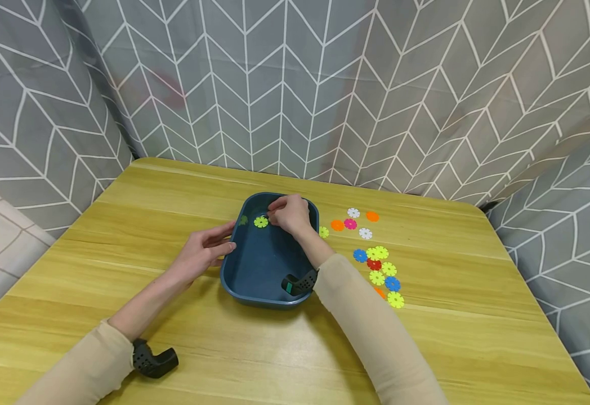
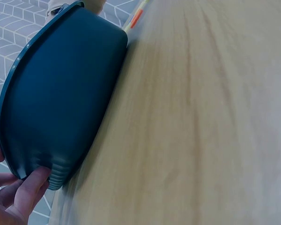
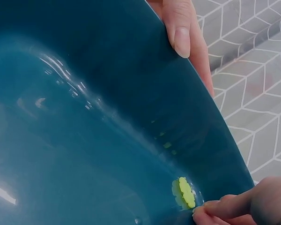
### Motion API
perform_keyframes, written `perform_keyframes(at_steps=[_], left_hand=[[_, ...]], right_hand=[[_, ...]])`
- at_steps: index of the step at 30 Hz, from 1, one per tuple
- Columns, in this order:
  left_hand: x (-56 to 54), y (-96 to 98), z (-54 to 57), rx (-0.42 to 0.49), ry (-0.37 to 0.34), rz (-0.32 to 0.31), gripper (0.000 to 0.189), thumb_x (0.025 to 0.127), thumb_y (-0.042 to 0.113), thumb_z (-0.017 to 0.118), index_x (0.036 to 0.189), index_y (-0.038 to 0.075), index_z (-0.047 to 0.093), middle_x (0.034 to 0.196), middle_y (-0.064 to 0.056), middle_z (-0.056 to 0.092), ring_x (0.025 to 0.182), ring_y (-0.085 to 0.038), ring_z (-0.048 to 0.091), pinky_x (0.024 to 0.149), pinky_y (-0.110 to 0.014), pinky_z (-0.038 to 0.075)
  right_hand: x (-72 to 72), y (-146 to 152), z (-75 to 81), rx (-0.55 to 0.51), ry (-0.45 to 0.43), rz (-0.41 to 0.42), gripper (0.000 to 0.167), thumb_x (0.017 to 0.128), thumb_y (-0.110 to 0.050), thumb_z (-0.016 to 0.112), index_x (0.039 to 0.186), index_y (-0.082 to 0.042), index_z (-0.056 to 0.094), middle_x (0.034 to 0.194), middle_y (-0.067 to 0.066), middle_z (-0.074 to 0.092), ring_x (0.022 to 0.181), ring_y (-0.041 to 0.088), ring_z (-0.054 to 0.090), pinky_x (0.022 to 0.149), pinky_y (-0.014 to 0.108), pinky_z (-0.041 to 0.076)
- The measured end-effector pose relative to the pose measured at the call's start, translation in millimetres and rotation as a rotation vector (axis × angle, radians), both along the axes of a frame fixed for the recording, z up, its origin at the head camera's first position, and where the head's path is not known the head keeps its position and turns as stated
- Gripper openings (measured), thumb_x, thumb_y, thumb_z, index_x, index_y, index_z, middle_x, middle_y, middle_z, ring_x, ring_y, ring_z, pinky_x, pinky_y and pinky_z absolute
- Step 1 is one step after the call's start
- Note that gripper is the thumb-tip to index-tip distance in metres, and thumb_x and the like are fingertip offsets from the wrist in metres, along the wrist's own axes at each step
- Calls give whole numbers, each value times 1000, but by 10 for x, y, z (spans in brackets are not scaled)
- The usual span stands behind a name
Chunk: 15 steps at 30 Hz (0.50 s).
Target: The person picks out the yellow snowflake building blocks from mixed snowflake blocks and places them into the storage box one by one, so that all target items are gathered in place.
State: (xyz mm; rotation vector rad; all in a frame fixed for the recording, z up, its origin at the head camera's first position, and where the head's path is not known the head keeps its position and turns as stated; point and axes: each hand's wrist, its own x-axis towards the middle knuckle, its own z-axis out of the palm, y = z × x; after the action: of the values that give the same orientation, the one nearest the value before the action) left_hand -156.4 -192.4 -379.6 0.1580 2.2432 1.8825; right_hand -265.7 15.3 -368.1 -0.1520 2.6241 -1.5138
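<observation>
- Bench (image 1: 123, 236): wood-grain top; carries the bin and the notched discs. A grey curtain (image 1: 254, 90) with white chevron lines hangs behind it.
- Left wrist camera (image 1: 154, 360): black, worn at the cuff of a beige sleeve.
- Left hand (image 1: 201, 253): grips the bin's left side, thumb at the rim, fingers against the outer wall.
- Blue bin (image 1: 269, 275): upright on the bench, between the two hands.
- Yellow-green notched disc (image 1: 261, 222): inside the bin, on its floor near the far left corner; its reflection shows on the adjacent wall.
- Right hand (image 1: 291, 215): inside the bin at the far end, fingers curled and fingertips just beside the yellow-green notched disc. Whether they pinch anything cannot be told.
- Right wrist camera (image 1: 299, 283): black, over the bin's near right corner.
- Far disc group (image 1: 350, 224): right of the bin; yellow-green, orange, magenta and white pieces, lying flat.
- Near disc group (image 1: 377, 278): closer to the person; blue, red, orange and yellow-green pieces, some overlapping.
</observation>
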Motion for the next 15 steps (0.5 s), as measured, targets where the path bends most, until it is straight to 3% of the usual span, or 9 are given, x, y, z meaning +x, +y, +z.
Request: perform_keyframes(at_steps=[8,15], left_hand=[[-6,20,2,6,0,4,60,100,15,59,155,7,36,157,-19,38,133,-39,51,87,-29,57],[10,20,14,-6,2,10,58,100,13,57,154,7,37,157,-19,39,134,-39,50,92,-38,56]], right_hand=[[27,30,58,-118,-46,8,19,88,-1,70,107,1,76,97,13,76,82,22,73,78,32,60],[91,62,268,-198,-97,82,25,92,-8,71,115,1,72,108,16,74,95,27,73,85,33,59]])
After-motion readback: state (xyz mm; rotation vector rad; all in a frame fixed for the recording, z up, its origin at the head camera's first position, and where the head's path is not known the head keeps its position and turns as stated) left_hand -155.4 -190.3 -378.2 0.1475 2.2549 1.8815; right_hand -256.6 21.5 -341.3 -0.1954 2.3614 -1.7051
